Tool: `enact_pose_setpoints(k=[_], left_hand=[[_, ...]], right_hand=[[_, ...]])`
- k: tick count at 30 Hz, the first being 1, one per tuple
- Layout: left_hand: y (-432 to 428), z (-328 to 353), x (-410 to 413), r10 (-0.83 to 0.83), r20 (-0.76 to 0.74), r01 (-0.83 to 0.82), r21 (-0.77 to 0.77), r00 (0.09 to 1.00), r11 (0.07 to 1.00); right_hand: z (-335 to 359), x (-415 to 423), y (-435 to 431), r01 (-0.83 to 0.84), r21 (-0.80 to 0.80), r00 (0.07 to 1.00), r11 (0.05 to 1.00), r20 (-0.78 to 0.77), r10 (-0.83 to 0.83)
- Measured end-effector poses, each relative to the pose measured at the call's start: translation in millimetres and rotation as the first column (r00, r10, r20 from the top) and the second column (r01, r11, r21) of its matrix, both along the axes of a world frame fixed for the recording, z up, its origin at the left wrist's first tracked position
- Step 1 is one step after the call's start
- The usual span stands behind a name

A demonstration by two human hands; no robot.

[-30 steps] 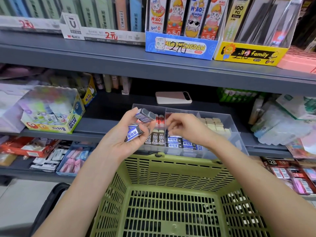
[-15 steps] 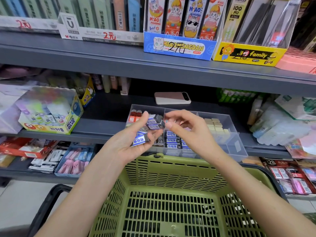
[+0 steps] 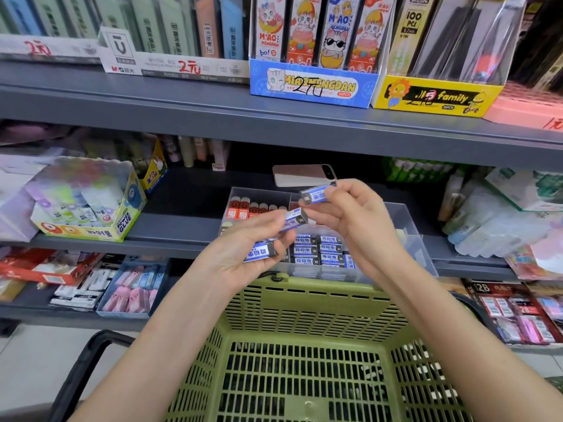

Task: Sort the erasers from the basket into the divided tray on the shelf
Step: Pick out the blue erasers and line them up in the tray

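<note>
My left hand [image 3: 243,251] holds two blue-and-white erasers above the clear divided tray [image 3: 408,217]: one [image 3: 260,252] lies in the palm, another [image 3: 294,219] is pinched at the fingertips. My right hand [image 3: 350,214] pinches a third blue-and-white eraser [image 3: 316,194] just above it. The tray on the middle shelf has red erasers [image 3: 243,210] at its back left and rows of blue erasers [image 3: 323,251] in front. The green basket [image 3: 304,303] sits below my arms; no erasers show on its visible floor.
A pink phone [image 3: 301,175] lies on the shelf behind the tray. A glue box [image 3: 88,208] stands at the left, plastic-wrapped packs [image 3: 499,220] at the right. Boxes of stationery line the upper shelf [image 3: 274,123]. More erasers fill the lower shelf [image 3: 128,290].
My right hand has taken one eraser from my left hand's fingertips and lifted it up and to the right. The left hand keeps two erasers.
</note>
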State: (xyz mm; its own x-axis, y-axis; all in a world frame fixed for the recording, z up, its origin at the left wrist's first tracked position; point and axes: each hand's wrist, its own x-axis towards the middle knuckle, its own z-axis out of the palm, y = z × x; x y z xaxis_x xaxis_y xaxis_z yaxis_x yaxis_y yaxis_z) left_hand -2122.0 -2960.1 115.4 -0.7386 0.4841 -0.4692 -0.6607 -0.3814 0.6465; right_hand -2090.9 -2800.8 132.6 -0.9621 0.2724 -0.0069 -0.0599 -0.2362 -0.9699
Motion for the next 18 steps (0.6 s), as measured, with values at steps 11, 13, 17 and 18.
enact_pose_setpoints(k=[11, 13, 17, 18], left_hand=[[-19, 1, -7, 0.092, -0.049, -0.094, -0.038, 0.995, 0.995], [-20, -1, -7, 0.089, -0.046, -0.091, -0.036, 0.995, 0.995], [-21, -2, -7, 0.075, -0.049, -0.078, -0.048, 0.996, 0.996], [-21, -2, -7, 0.071, -0.051, -0.074, -0.049, 0.996, 0.996]], right_hand=[[-30, -16, 33, -0.2, 0.748, 0.942, 0.633, 0.325, -0.086], [-32, -20, 29, -0.161, 0.816, 0.957, 0.555, 0.268, -0.116], [-32, -24, 21, -0.105, 0.894, 0.972, 0.436, 0.185, -0.146], [-32, -25, 19, -0.095, 0.905, 0.974, 0.414, 0.171, -0.149]])
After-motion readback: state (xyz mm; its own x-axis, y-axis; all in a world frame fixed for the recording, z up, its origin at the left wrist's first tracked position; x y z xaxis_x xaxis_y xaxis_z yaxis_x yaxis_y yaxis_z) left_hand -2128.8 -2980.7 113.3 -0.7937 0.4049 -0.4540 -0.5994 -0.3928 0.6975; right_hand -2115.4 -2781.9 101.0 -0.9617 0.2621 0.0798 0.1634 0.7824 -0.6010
